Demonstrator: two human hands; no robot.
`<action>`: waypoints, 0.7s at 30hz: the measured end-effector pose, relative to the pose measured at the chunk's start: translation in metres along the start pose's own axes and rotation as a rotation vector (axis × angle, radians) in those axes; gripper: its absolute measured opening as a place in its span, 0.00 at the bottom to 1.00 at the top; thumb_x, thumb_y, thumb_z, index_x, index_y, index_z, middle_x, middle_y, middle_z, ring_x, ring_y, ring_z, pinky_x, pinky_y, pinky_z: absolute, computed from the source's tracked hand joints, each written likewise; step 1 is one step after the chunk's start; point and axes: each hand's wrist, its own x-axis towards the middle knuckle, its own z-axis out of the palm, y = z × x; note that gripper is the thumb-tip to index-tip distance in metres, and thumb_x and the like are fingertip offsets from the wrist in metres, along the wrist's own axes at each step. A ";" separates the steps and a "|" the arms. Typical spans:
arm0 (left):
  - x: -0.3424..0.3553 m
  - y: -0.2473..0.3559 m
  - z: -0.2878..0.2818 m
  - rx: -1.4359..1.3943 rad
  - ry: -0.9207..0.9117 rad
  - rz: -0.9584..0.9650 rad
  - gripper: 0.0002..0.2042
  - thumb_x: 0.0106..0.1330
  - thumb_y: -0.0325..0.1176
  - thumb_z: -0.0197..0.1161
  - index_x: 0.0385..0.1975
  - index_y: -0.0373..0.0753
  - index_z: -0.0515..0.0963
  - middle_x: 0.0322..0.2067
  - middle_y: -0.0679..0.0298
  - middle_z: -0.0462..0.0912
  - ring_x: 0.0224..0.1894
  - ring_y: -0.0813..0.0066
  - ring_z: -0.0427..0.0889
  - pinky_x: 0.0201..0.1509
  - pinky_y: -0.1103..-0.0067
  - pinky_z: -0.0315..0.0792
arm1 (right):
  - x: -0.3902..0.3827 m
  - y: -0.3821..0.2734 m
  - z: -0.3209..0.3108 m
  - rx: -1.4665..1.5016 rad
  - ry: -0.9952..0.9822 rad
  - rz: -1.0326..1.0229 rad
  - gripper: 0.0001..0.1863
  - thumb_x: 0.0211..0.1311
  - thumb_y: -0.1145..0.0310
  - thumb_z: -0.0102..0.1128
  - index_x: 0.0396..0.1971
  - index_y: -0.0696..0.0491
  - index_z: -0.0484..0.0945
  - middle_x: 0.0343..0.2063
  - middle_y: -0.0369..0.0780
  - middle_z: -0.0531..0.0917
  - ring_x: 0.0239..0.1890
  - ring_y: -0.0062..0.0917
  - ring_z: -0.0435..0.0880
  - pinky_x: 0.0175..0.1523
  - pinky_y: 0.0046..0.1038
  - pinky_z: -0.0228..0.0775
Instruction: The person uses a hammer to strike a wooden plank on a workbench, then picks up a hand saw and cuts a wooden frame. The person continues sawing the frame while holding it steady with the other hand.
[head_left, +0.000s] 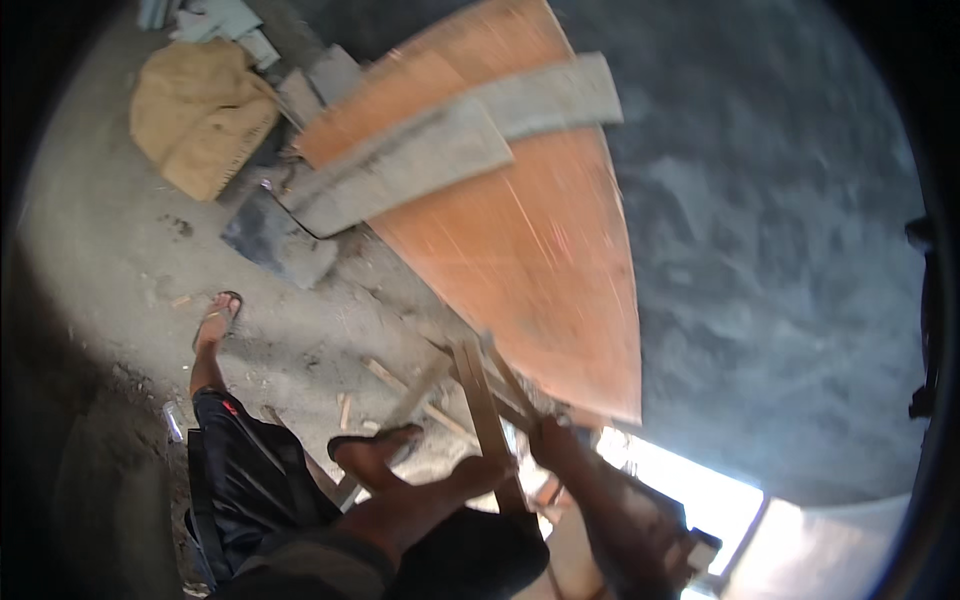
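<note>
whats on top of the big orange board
A grey plank and a second grey plank lie across the orange board, the first overlapping the second's end. The board's surface beneath them is covered, so its condition there can't be seen.

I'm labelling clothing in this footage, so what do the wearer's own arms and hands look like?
The left hand and right hand look bare, with no gloves made out. The left forearm is bare below a dark greyish sleeve with a paler band near its edge. Blur hides finer markings, and the right sleeve cannot be made out.
</note>
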 end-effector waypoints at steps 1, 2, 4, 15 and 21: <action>-0.002 0.001 0.002 -0.032 0.000 0.018 0.20 0.77 0.44 0.43 0.58 0.42 0.74 0.57 0.60 0.78 0.54 0.60 0.80 0.52 0.65 0.76 | -0.008 0.001 0.000 -0.021 0.019 -0.023 0.23 0.70 0.58 0.45 0.57 0.56 0.72 0.25 0.49 0.85 0.25 0.43 0.86 0.29 0.48 0.76; 0.002 -0.002 0.001 -0.002 0.052 0.009 0.21 0.77 0.46 0.43 0.58 0.40 0.74 0.55 0.59 0.79 0.53 0.60 0.81 0.51 0.65 0.76 | -0.009 0.001 -0.022 -0.073 -0.048 0.035 0.22 0.72 0.57 0.46 0.56 0.57 0.71 0.36 0.57 0.81 0.41 0.45 0.82 0.41 0.47 0.76; -0.001 -0.001 0.001 -0.203 0.068 -0.081 0.23 0.77 0.49 0.41 0.60 0.41 0.72 0.56 0.57 0.79 0.55 0.57 0.80 0.56 0.65 0.74 | -0.005 -0.028 -0.081 0.196 0.149 0.001 0.13 0.72 0.59 0.49 0.40 0.54 0.72 0.29 0.54 0.82 0.36 0.54 0.82 0.43 0.49 0.73; -0.002 0.004 -0.010 -0.267 0.037 -0.131 0.22 0.75 0.48 0.45 0.58 0.42 0.74 0.53 0.58 0.81 0.50 0.55 0.82 0.54 0.64 0.75 | 0.002 -0.078 -0.161 0.552 0.498 -0.411 0.16 0.70 0.56 0.48 0.41 0.55 0.72 0.28 0.45 0.78 0.32 0.37 0.79 0.37 0.38 0.74; 0.005 -0.006 0.000 -0.193 0.055 -0.137 0.22 0.76 0.47 0.43 0.58 0.40 0.73 0.52 0.56 0.81 0.50 0.54 0.82 0.54 0.65 0.75 | -0.043 0.029 0.058 -0.001 -0.015 0.146 0.16 0.65 0.60 0.53 0.42 0.58 0.72 0.30 0.55 0.83 0.34 0.56 0.82 0.40 0.52 0.76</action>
